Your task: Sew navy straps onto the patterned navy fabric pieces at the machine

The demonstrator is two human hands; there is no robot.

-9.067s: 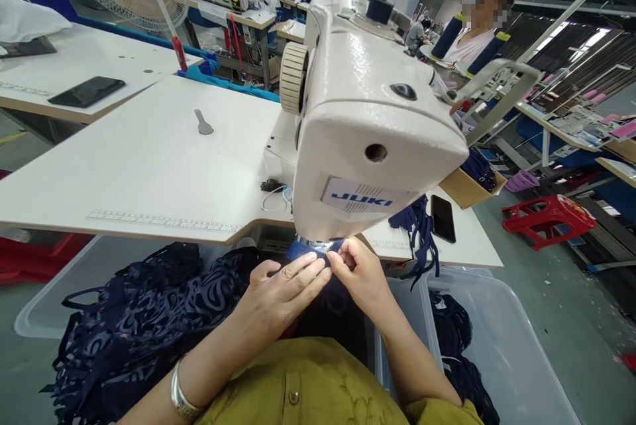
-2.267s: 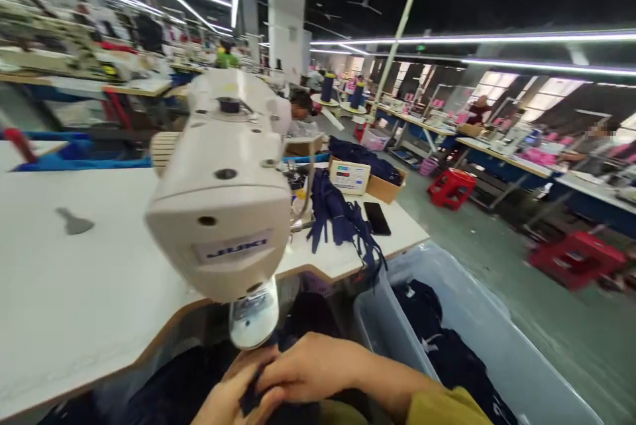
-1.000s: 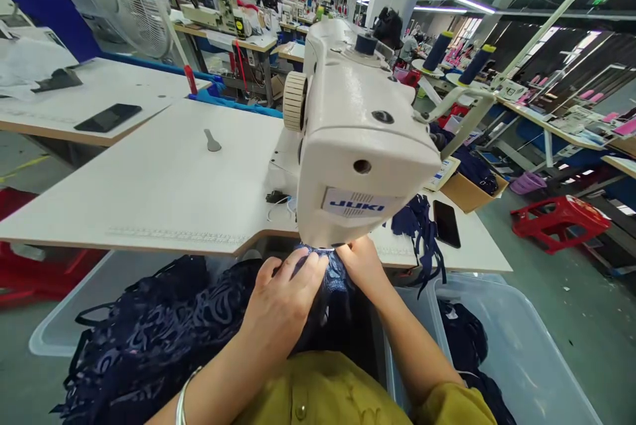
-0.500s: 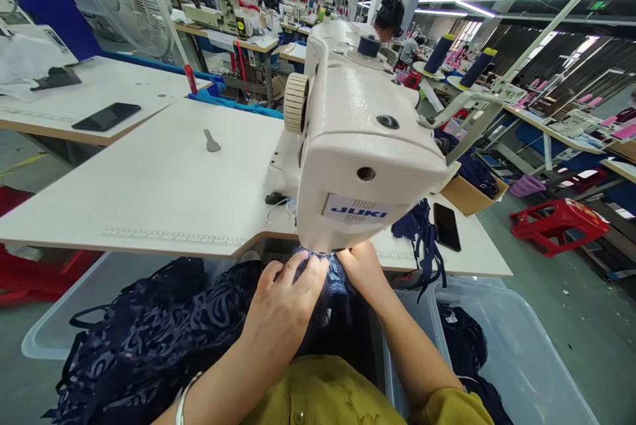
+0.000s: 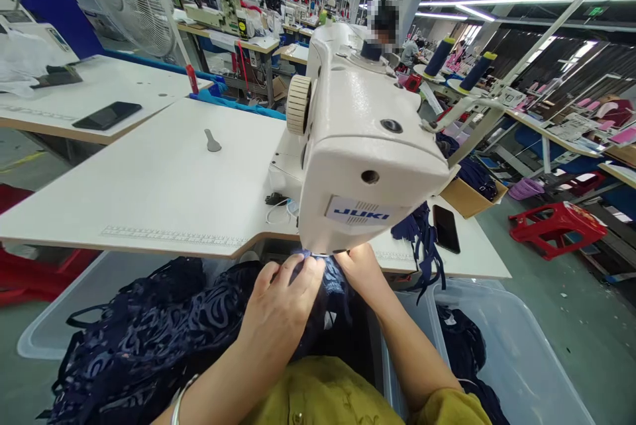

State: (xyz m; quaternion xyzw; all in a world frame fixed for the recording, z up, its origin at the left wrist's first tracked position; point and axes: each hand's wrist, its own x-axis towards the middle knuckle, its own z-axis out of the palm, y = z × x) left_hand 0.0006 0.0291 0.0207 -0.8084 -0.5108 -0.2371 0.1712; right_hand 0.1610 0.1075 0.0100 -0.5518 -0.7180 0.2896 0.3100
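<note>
A white sewing machine [image 5: 368, 167] marked JUKI stands in front of me, and its head hides the needle and presser foot. Just under it, a navy lace garment piece [image 5: 335, 283] lies between my hands. My left hand [image 5: 285, 299] presses its bent fingers on the cloth's left side, the fingertips close to the machine. My right hand [image 5: 362, 273] grips the right side, its fingertips partly hidden below the machine head. Part of the cloth hangs down toward my lap.
A heap of navy lace garments [image 5: 163, 332] fills a clear bin at left; another clear bin [image 5: 527, 345] with dark garments stands at right. On the table [image 5: 163, 180] are a small grey metal piece [image 5: 212, 140], navy straps [image 5: 424, 246] and a phone [image 5: 446, 228].
My left hand has shifted very slightly to the left and down. The hands still hold the cloth under the machine head; the view has moved a little.
</note>
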